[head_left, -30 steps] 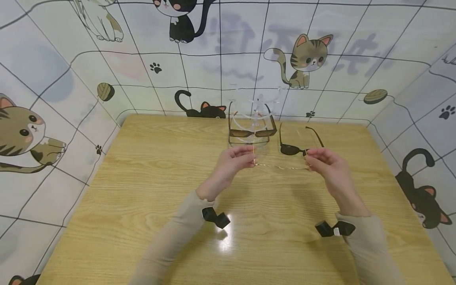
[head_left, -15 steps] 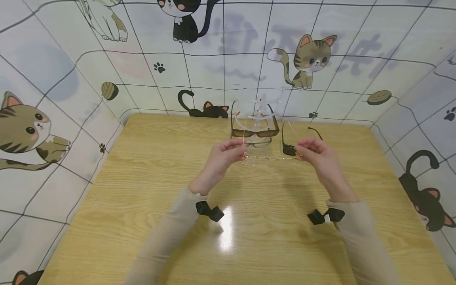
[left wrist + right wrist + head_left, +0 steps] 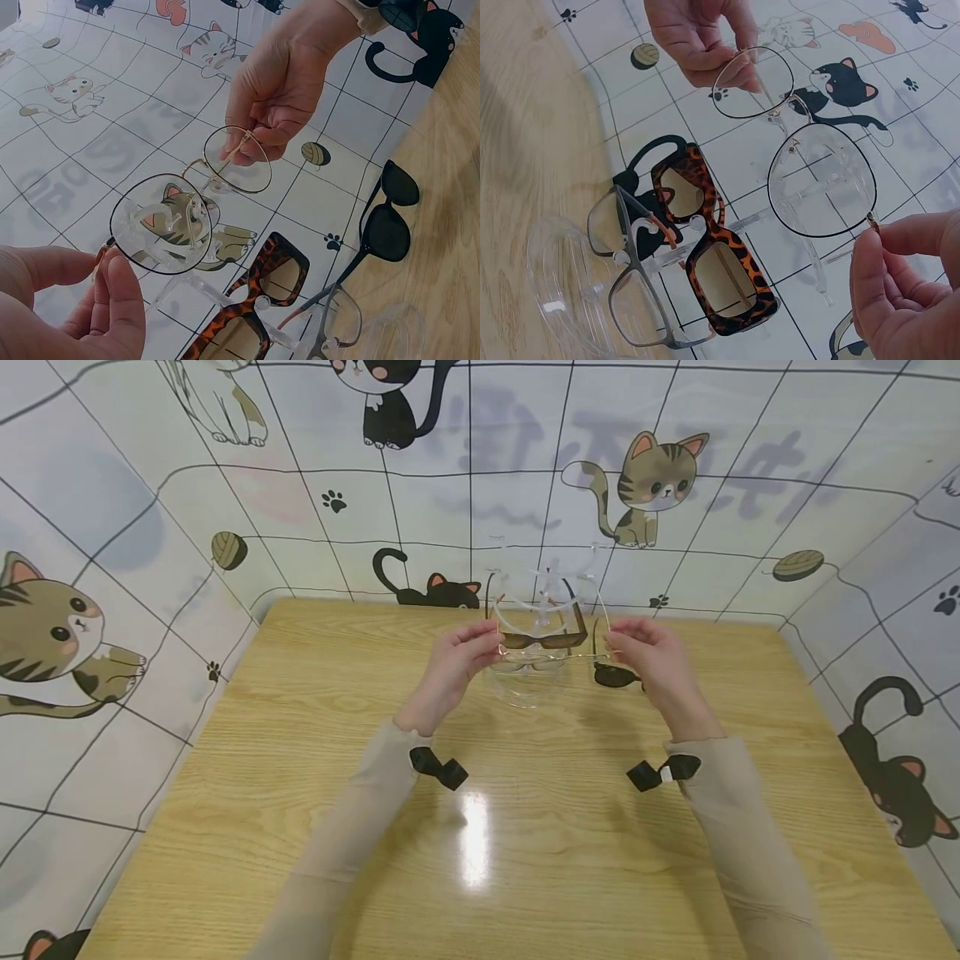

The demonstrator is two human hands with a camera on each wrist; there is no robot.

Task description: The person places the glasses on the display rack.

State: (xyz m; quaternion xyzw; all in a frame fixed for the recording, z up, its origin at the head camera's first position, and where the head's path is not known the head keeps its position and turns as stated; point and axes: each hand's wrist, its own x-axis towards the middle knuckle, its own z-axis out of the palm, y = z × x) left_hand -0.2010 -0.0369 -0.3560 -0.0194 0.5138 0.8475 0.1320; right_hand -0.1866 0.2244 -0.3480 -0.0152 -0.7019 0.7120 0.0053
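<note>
My left hand (image 3: 456, 672) and right hand (image 3: 660, 672) hold a pair of round eyeglasses (image 3: 801, 106) with thin dark rims and gold temples. Each hand pinches one end between thumb and fingers, near the hinge. In the head view the glasses are level, overlapping a clear display stand (image 3: 545, 602). Tortoiseshell sunglasses (image 3: 707, 231) sit on the stand, close below the held glasses in the right wrist view. Under them on the stand are grey-framed eyeglasses (image 3: 635, 264). My right hand partly covers black sunglasses (image 3: 615, 675) in the head view.
The stand is by the back edge of a wooden table (image 3: 525, 860). The black sunglasses lie on the table to its right. A cat-patterned cloth wall (image 3: 420, 502) rises behind and at both sides. Both forearms wear beige sleeves and small black wrist cameras.
Both hands have moved forward and left with the round eyeglasses, from in front of the stand to over it. The things on the stand and the black sunglasses have stayed in place.
</note>
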